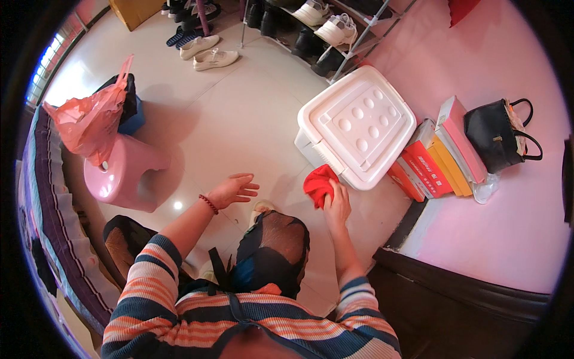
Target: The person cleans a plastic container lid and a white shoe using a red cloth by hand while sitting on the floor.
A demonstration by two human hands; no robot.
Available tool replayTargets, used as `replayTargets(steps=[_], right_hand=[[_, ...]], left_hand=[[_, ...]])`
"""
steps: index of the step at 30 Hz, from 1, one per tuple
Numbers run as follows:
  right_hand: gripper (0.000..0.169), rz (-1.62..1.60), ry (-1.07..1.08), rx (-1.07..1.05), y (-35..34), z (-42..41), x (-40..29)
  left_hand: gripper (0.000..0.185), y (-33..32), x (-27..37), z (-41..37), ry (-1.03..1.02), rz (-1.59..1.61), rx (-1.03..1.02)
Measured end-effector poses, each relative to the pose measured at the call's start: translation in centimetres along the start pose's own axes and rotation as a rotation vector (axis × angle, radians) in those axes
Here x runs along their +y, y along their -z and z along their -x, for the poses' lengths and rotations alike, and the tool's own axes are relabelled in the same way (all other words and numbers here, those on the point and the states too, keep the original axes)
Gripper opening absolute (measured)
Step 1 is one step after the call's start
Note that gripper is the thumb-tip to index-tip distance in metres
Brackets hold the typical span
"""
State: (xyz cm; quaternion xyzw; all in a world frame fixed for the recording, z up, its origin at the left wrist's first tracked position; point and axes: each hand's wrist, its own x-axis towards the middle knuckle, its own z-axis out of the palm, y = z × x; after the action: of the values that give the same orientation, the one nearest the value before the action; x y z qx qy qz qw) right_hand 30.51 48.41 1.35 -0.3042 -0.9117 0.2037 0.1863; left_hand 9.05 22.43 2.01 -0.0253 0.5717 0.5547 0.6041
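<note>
A bunched red cloth [319,185] is gripped in my right hand [338,205], close to the near edge of a white plastic storage box. The box's lid [358,128], embossed with round dimples, is on, and a latch [329,156] shows on its near left side. My left hand [234,188] hangs over the floor with fingers apart and nothing in it, a beaded bracelet [209,204] on the wrist. Between my hands, my knee [273,242] and part of a shoe are visible below.
A pink plastic stool [121,175] stands left, beside a red plastic bag [92,123] and a blue bin [133,117]. Ahead are a shoe rack [358,45] and loose shoes [216,59]. Boxes [426,168] and a black handbag [493,134] line the right wall; a bed [67,215] borders the left.
</note>
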Motion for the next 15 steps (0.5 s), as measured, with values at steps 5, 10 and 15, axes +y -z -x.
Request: replayTargets(steps=[5, 10, 15], right_hand=[[0.044, 0.099, -0.008, 0.020, -3.1, -3.4, 2.3], [0.035, 0.135, -0.045, 0.075, -3.1, -7.3, 3.6], [0.034, 0.036, -0.211, -0.107, -2.5, -9.5, 1.0]], left_hand=[[0.058, 3.2, -1.0, 5.5, -0.075, 0.029, 0.100], [0.056, 3.9, -0.5, 9.5, -0.122, 0.016, 0.173], [0.056, 3.9, -0.3, 12.1, -0.184, 0.022, 0.146]])
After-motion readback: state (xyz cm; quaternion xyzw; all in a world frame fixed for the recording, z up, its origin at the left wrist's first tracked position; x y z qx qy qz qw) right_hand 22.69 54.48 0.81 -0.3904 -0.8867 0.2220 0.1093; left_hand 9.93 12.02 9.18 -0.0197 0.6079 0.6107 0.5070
